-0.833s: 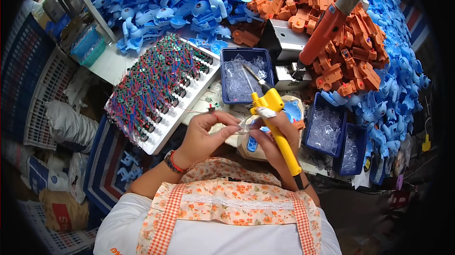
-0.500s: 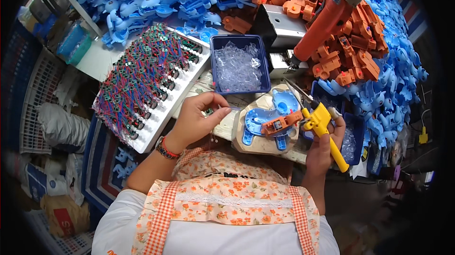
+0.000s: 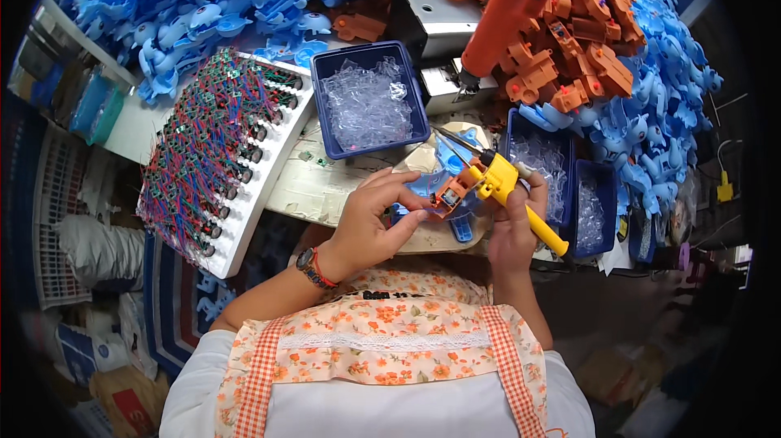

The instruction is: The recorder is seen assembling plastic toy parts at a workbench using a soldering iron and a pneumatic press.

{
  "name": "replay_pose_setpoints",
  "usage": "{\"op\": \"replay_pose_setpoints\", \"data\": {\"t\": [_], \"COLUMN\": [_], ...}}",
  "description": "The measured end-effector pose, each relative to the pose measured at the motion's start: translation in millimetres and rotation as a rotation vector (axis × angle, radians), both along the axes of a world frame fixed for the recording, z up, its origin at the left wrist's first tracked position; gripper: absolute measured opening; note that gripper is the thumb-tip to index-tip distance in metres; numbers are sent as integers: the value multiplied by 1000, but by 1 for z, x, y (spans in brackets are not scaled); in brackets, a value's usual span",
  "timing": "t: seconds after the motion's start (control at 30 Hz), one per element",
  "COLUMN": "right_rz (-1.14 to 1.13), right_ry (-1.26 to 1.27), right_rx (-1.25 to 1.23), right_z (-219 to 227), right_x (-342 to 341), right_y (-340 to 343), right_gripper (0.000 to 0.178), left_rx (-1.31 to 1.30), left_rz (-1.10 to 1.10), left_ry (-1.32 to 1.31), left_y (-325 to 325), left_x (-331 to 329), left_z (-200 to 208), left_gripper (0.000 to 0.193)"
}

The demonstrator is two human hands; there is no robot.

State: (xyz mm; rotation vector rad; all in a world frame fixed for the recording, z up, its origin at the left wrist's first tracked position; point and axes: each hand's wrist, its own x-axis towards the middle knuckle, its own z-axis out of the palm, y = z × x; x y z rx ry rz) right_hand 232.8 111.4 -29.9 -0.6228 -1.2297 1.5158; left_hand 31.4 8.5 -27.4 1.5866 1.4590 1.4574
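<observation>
My right hand (image 3: 516, 226) is wrapped round the handle of a yellow soldering gun (image 3: 499, 181), its thin metal tip pointing up and left over the work. Below that tip lies a small orange plastic housing (image 3: 449, 194), set in a light blue animal-shaped shell (image 3: 461, 230). The shell rests on a cream block (image 3: 431, 241), partly covered by my hands. At the housing's left side, my left hand (image 3: 370, 222) has thumb and forefinger brought close together. Whatever sits between those fingertips is too small to make out.
A white foam tray (image 3: 264, 169) of wired circuit boards stands at left. Blue bins hold clear plastic pieces (image 3: 366, 100). Heaps of blue shells (image 3: 187, 15) and orange housings (image 3: 561, 39) fill the back. An orange power screwdriver (image 3: 504, 15) hangs above a metal bracket (image 3: 447, 19).
My left hand has moved right, from beside the bin to the orange housing. The soldering gun has come left over the shell. The whole view has shifted slightly.
</observation>
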Motion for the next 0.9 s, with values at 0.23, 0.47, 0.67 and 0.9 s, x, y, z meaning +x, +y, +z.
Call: {"op": "replay_pose_setpoints", "data": {"t": [0.23, 0.47, 0.67, 0.9], "right_rz": [-74, 106, 132, 146], "right_ry": [-105, -494, -648, -694], "right_rx": [226, 961, 1099, 1211], "right_z": [21, 39, 57, 63], "right_x": [56, 84, 68, 55], "right_y": [-18, -28, -39, -41], "right_gripper": [60, 62, 57, 59], "left_rx": [17, 55, 81, 110], "left_rz": [68, 171, 152, 205], "left_ry": [-34, -51, 39, 85], "left_y": [1, 4, 2, 4], "left_x": [6, 13, 14, 15], "left_z": [-12, -26, -24, -28], "left_gripper": [5, 8, 10, 9]}}
